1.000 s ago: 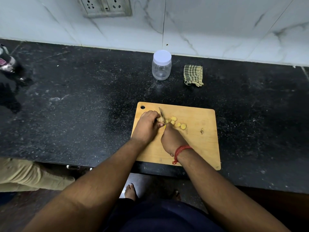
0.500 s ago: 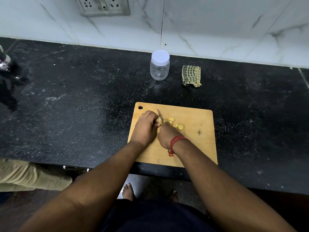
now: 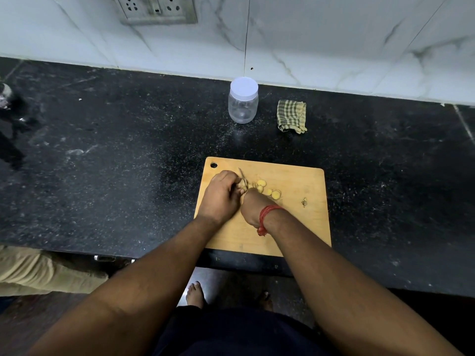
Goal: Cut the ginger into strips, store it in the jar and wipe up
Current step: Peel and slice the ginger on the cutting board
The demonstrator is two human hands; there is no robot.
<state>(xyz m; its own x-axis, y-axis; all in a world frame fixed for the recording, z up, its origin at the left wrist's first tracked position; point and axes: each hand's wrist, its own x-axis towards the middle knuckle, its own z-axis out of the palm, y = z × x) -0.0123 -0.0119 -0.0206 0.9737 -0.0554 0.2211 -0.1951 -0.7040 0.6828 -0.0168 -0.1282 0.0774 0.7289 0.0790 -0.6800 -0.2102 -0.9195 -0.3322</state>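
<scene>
A wooden cutting board point(image 3: 295, 227) lies at the counter's front edge. My left hand point(image 3: 221, 195) curls over a piece of ginger point(image 3: 241, 185) near the board's upper left. My right hand point(image 3: 253, 205), with a red thread on its wrist, grips a knife point(image 3: 242, 177) whose blade stands against the ginger; the handle is hidden in my fist. Several yellow ginger slices point(image 3: 268, 190) lie just right of the blade, and a small scrap point(image 3: 304, 201) lies further right. A clear jar point(image 3: 243, 104) with a white lid stands behind the board.
A folded checked cloth point(image 3: 292, 116) lies right of the jar on the black stone counter point(image 3: 102, 163). The white marble wall with a socket plate point(image 3: 155, 9) closes the back. A dark object point(image 3: 6, 98) sits at the far left. Someone's trouser leg point(image 3: 30, 271) shows lower left.
My right hand has drawn in closer to my left hand with the knife. The camera view has shifted slightly; the slices lie in the same row.
</scene>
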